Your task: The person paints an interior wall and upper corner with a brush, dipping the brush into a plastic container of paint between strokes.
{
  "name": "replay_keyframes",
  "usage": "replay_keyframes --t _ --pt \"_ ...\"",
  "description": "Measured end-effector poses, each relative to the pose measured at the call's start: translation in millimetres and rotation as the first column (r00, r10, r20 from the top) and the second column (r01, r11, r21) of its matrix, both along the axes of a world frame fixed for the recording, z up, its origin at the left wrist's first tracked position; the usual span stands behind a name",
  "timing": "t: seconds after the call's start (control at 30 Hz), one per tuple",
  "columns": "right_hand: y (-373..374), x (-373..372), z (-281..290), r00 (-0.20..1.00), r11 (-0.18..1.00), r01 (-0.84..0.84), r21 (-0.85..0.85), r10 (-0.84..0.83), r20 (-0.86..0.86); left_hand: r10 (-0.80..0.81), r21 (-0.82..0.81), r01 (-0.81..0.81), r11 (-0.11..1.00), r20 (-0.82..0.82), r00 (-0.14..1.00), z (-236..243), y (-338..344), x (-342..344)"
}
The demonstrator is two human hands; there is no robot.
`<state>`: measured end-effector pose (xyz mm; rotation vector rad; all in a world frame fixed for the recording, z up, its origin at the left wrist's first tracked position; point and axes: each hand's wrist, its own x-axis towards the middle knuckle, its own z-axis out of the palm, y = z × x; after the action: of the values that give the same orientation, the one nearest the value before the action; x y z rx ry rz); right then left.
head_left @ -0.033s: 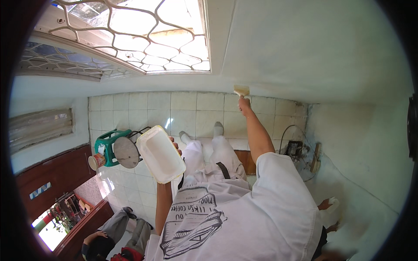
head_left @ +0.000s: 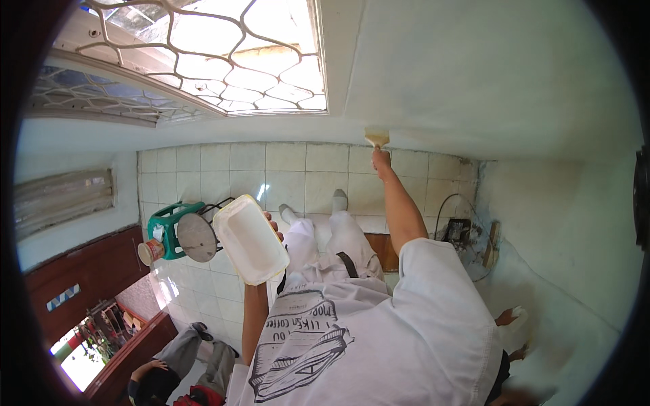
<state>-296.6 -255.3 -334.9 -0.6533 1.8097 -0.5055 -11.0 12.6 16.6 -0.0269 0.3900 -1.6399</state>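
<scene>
Supporting a yellow-rimmed, shallow, rectangular white tray, the left hand is positioned near and left; its fingers are curled against the tray's right wall, while the thumb is hidden, so its placement cannot be told. Farther left, on the cream square-tiled floor, stand a green plastic stool and a round grey-topped seat. Far and right of centre, the right hand has its fingers clamped around the handle of a broad, flat, cream-coloured hand tool, which appears to touch the smooth white wall near its base. Compared with the previous picture, the tool has shifted slightly right; work therefore remains on the same low wall section.
</scene>
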Motion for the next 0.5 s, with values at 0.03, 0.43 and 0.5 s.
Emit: replay_keyframes --t 0.03,0.43,0.5 --pt "-4 2 16 0.998 0.999 -0.017 -0.036 0.019 0.058 0.006 0.004 -0.006 1.0 0.001 1.0 2 -1 -3" --pt "39 -10 307 0.968 0.84 0.061 -0.539 0.083 0.239 -0.201 -0.136 0.198 0.971 -0.006 0.98 -28 -51 -12" --pt "41 -9 299 0.964 0.771 0.111 -0.628 0.069 0.255 -0.202 -0.136 0.196 0.971 -0.028 0.979 -27 -55 -15"
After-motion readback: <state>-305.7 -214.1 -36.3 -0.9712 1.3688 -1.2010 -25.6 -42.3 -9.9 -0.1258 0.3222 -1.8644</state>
